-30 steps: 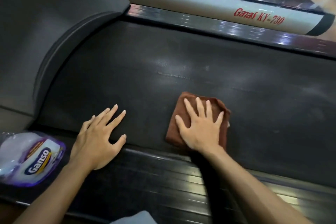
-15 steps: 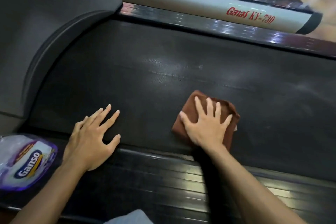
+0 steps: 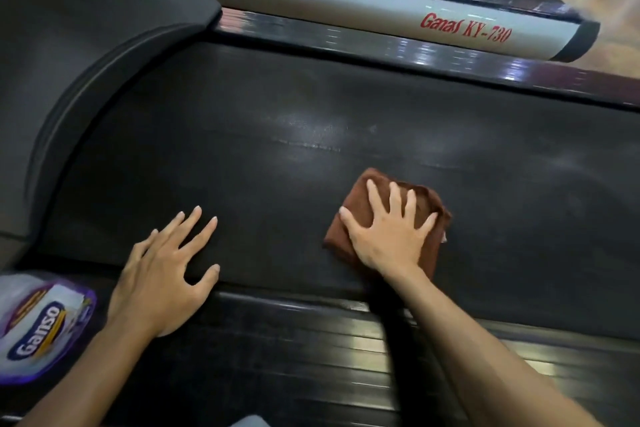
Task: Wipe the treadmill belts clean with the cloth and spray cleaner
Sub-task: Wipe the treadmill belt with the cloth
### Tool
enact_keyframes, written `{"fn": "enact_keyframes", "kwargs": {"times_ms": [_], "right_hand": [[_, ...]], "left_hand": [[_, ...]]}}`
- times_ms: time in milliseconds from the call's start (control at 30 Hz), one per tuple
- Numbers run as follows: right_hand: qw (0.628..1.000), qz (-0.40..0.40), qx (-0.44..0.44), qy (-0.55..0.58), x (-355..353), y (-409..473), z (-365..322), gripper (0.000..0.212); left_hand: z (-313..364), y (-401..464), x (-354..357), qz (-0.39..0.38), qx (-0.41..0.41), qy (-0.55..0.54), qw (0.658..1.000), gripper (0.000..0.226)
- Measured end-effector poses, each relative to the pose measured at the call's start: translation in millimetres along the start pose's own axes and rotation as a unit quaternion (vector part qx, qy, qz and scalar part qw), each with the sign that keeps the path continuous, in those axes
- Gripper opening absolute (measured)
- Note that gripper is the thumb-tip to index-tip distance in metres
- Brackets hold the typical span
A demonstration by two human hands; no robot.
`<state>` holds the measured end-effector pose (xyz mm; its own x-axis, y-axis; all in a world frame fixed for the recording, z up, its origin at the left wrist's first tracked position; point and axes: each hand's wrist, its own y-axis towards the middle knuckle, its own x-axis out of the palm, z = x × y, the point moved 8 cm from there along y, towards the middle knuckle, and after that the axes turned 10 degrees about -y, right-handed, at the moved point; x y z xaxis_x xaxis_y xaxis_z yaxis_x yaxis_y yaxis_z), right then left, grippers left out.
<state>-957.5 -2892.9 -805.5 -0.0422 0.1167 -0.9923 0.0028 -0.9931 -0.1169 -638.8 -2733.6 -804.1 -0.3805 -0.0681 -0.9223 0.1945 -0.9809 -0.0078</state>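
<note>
- Lower left of the frame: a plastic bag printed "Ganso" lies on the ribbed side rail.
- Left hand rests flat, fingers spread, on the belt edge (holding nothing).
- Right hand, fingers spread, presses the folded brown cloth at centre right.
- Even pressure and overlapping strokes should suit.
- Far upper right: a neighbouring treadmill.
</note>
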Motion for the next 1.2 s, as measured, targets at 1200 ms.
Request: {"fn": "enact_keyframes", "kwargs": {"times_ms": [1200], "right_hand": [[0.994,0.005,-0.104,0.022,-9.1,37.1,-100.0,0.081]], "left_hand": [[2.6,2.3,-3.3,-0.004,-0.004,0.009,1.000,0.077]]}}
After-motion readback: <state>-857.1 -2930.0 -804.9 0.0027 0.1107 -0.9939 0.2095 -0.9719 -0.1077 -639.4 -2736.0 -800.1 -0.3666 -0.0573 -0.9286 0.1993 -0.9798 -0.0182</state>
